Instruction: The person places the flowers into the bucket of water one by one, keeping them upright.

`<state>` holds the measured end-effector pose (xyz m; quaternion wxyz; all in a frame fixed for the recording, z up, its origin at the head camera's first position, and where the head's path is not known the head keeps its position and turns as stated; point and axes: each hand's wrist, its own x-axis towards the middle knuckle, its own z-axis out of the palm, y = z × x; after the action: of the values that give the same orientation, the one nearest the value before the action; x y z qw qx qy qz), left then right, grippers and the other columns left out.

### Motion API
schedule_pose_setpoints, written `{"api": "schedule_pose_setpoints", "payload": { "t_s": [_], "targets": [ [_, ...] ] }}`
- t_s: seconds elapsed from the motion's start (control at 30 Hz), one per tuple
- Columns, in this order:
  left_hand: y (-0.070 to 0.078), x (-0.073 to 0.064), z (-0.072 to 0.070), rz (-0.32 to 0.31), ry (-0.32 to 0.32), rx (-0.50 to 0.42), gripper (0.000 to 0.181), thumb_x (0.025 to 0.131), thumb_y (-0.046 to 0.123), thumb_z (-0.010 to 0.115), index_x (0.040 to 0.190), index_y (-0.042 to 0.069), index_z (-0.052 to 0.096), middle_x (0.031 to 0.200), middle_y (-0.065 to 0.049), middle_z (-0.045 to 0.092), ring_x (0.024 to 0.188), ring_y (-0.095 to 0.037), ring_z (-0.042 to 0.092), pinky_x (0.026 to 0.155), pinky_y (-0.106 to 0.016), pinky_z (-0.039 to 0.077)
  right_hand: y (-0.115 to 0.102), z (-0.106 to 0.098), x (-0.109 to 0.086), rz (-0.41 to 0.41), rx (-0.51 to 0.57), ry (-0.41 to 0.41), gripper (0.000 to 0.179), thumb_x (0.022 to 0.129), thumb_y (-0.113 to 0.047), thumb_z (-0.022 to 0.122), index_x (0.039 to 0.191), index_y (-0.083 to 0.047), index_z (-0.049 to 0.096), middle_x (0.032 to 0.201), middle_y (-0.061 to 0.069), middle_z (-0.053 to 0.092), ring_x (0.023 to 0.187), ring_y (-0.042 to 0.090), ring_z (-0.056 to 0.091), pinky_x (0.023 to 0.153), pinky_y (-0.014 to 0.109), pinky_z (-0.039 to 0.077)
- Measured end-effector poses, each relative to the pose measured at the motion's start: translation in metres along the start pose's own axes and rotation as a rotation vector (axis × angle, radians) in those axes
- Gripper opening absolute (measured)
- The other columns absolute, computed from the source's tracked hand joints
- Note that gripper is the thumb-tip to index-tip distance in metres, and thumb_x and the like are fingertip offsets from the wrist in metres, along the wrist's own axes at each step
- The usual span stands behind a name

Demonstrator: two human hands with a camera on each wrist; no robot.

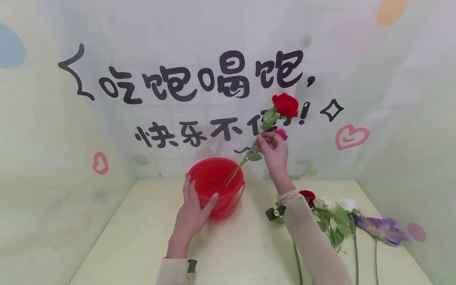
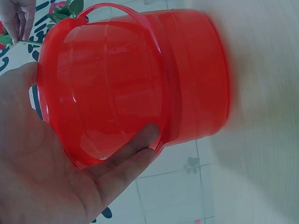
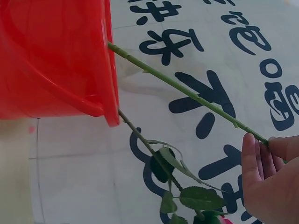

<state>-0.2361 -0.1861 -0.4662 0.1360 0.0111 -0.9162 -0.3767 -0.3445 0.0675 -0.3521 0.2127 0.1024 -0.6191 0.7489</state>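
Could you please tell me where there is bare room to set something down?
The widest bare patch of table lies left of the red bucket and left hand, up to the left wall. Another is in front of the bucket, between the left sleeve and right sleeve. The right side is crowded with flowers.

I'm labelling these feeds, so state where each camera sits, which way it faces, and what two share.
Head: on the head, facing forward and down at the bucket; left grip, right grip and sleeves show.
Left wrist: worn there, facing the bucket's side; left grip close, right grip at upper left.
Right wrist: worn there, facing bucket and stem; only right grip shows.
Wrist views share the bucket.
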Motion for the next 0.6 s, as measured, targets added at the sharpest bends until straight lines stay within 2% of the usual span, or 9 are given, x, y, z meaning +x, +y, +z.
{"api": "schedule_pose_setpoints", "payload": {
  "t_s": [0.13, 0.33, 0.6],
  "targets": [
    [-0.002, -0.001, -0.003, -0.002, -0.006, 0.006, 0.114, 0.091, 0.056, 0.077, 0.169, 0.016, 0.004, 0.161, -0.014, 0.035, 0.122, -0.040, 0.064, 0.085, -0.053, 0.064, 0.014, 0.005, -0.009, 0.055, -0.040, -0.018, 0.027, 0.102, -0.008, 0.071, 0.123, 0.007, 0.065, 0.109, 0.017, 0.070, 0.083, 0.013, 0.072, 0.086, 0.034, 0.063],
    [-0.001, -0.001, -0.004, -0.011, 0.001, 0.010, 0.114, 0.091, 0.058, 0.076, 0.169, 0.016, 0.004, 0.159, -0.015, 0.039, 0.116, -0.039, 0.066, 0.084, -0.052, 0.064, 0.034, 0.015, -0.020, 0.072, -0.099, -0.077, 0.022, 0.102, -0.008, 0.071, 0.119, 0.005, 0.066, 0.108, 0.020, 0.070, 0.083, 0.015, 0.072, 0.082, 0.029, 0.063],
    [0.000, 0.001, -0.003, 0.005, 0.008, 0.006, 0.113, 0.092, 0.058, 0.075, 0.169, 0.015, 0.005, 0.158, -0.016, 0.039, 0.117, -0.038, 0.066, 0.083, -0.051, 0.064, 0.055, 0.022, -0.035, 0.072, -0.187, -0.137, 0.017, 0.100, -0.005, 0.071, 0.114, 0.005, 0.068, 0.101, 0.023, 0.073, 0.086, 0.031, 0.075, 0.080, 0.032, 0.064]
  ]
}}
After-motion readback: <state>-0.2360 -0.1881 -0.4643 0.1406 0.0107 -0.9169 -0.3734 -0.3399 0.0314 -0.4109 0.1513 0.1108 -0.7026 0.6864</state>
